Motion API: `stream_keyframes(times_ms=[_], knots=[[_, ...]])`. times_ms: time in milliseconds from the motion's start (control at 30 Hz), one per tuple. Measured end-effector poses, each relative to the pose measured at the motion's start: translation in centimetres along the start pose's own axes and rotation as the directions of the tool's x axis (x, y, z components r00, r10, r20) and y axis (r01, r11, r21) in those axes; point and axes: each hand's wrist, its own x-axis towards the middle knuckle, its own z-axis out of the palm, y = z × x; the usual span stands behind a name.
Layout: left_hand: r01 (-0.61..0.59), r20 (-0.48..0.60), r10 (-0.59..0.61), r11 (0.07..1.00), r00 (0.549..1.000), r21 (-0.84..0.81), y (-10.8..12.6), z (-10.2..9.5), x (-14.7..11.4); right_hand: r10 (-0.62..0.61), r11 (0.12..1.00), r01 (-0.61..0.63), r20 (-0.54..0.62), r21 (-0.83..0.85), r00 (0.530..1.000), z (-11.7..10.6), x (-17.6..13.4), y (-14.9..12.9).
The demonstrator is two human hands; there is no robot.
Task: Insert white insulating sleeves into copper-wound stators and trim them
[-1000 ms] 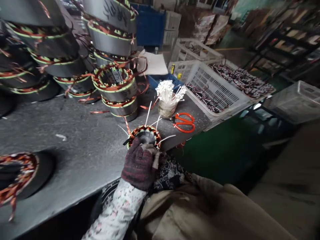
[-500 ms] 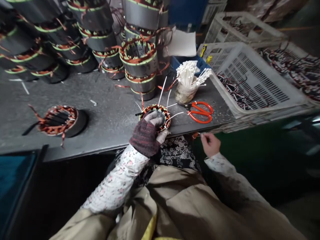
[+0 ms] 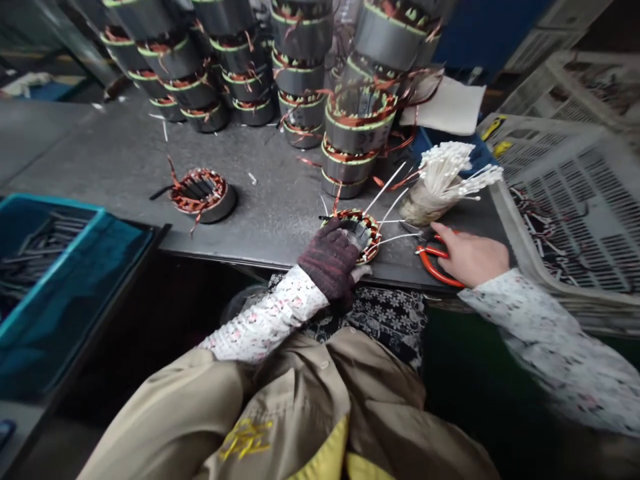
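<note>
My left hand [image 3: 334,257], in a dark fingerless glove, grips a copper-wound motor stator [image 3: 373,235] at the bench's front edge. Its fingers reach over the rim into the bore, and the thumb lies at the near side. Several white cable ties [image 3: 387,188] stick up and out from the winding. Bare, my right hand [image 3: 475,259] is closed on the orange handles of a pair of scissors [image 3: 434,265], which lie on the bench to the right of the stator; their blades are mostly hidden.
Behind the scissors stands a pot of white cable ties [image 3: 435,190]. White plastic crates [image 3: 575,180] holding wire pieces are at the right. Stacked stators [image 3: 357,130] line the back, and a single stator [image 3: 203,195] sits to the left. A teal bin [image 3: 75,267] holds dark pieces.
My right hand has risen from below the bench edge onto the scissors' handles. My left hand stays on the stator. The view has swung left, bringing the teal bin into fuller view.
</note>
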Motion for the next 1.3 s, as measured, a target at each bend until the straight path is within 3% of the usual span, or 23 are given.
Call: stream_keyframes(times_ms=[200,333,467,567,667,767,900,967,1067,1133,1233,1300], knots=[[-0.089,0.008,0.089,0.996,0.996,-0.006,-1.7,-0.2,-0.8,-0.057,0.937,0.101,-0.14,0.333,0.989,-1.1,-0.8,-3.6],[-0.15,0.03,0.15,0.989,0.988,0.002,-2.6,-0.5,-1.0,-0.087,0.967,0.122,-0.156,0.226,0.984,-1.4,1.7,-6.8],[-0.149,0.032,0.148,0.989,0.988,0.021,-2.9,-0.6,-1.1,-0.083,0.981,0.091,-0.054,0.173,0.995,-2.0,3.6,-8.3],[-0.128,0.009,0.127,0.992,0.992,0.024,-3.0,-0.5,-1.3,-0.067,0.976,0.067,-0.007,0.209,0.998,-2.4,3.2,-7.5],[-0.136,-0.006,0.136,0.991,0.991,0.007,-3.1,-0.4,-1.3,-0.164,0.948,0.175,-0.065,0.265,0.984,-2.5,1.9,-5.9],[-0.149,-0.004,0.149,0.989,0.989,-0.006,-3.2,-0.3,-1.1,-0.256,0.944,0.272,-0.105,0.19,0.961,-2.6,0.9,-5.1],[-0.123,-0.006,0.123,0.992,0.992,-0.006,-3.2,-0.1,-1.1,-0.254,0.964,0.26,-0.099,0.052,0.962,-3.0,0.2,-5.2],[-0.11,-0.024,0.11,0.994,0.994,-0.007,-3.1,0.1,-1.2,-0.326,0.943,0.332,-0.147,0.02,0.934,-3.4,-0.2,-5.4],[-0.105,-0.065,0.103,0.994,0.993,-0.024,-3.0,0.4,-1.3,-0.484,0.874,0.484,-0.201,-0.052,0.852,-4.2,-0.6,-6.1],[-0.102,-0.077,0.099,0.994,0.992,-0.034,-3.0,0.6,-1.3,-0.52,0.854,0.514,-0.188,-0.084,0.833,-4.5,-0.6,-6.7],[-0.092,-0.066,0.09,0.995,0.994,-0.027,-3.2,0.6,-1.3,-0.457,0.889,0.456,-0.15,-0.043,0.877,-4.4,-0.5,-7.1],[-0.071,-0.051,0.07,0.997,0.996,-0.013,-3.3,0.3,-1.4,-0.341,0.937,0.348,-0.144,0.027,0.929,-3.8,-0.4,-6.8]])
